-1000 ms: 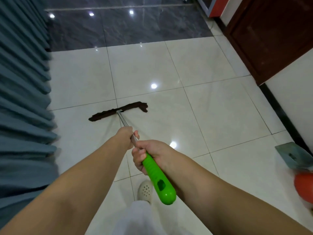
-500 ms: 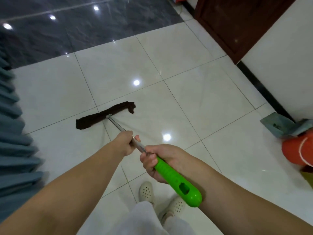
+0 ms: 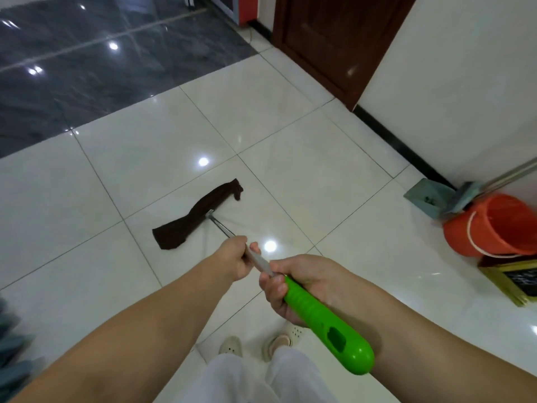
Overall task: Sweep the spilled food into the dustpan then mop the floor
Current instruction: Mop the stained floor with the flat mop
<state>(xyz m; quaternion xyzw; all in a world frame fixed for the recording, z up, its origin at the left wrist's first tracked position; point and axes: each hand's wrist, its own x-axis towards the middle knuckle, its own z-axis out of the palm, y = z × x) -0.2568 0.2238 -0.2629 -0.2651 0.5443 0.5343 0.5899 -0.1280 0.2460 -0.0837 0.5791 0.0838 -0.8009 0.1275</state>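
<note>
I read this as a home hallway: glossy tiled floor (image 3: 290,158), wooden door (image 3: 334,39), bucket (image 3: 491,225) by the wall (image 3: 465,82), curtain (image 3: 11,344).

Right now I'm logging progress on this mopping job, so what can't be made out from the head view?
- Dustpan: its contents are too small to identify, and its rear is hidden by the orange bucket.
- Bucket interior: only its inner wall shows.
- Gold-framed board: cut off by the right edge.
- Mop shaft: partly covered by the left hand and right hand.
- Floor wetness: glare hides it.
</note>
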